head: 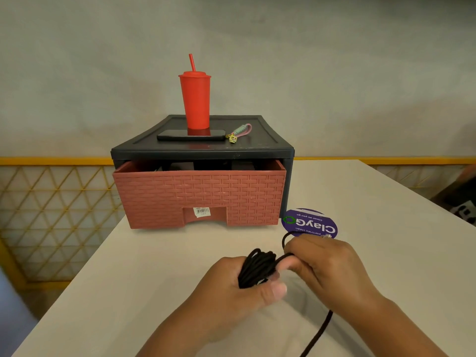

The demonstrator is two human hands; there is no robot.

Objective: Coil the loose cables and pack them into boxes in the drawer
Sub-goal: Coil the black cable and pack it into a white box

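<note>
My left hand (231,287) grips a bundle of coiled black cable (257,267) low over the white table (144,266). My right hand (324,264) pinches the cable's loose strand just right of the bundle; a small loop rises above its fingers and a pale connector shows near the knuckles. A loose tail of the cable runs under my right wrist toward the bottom edge. Behind stands a black-framed drawer unit (203,150) whose reddish brick-patterned drawer (201,197) is pulled slightly out. Dark shapes inside it are hard to make out.
On the unit's top stand a red tumbler with a straw (195,99), a black phone (191,135) and a pink-green keychain (239,132). A round purple sticker (309,222) lies on the table right of the drawer. A yellow lattice railing (56,202) runs along the left.
</note>
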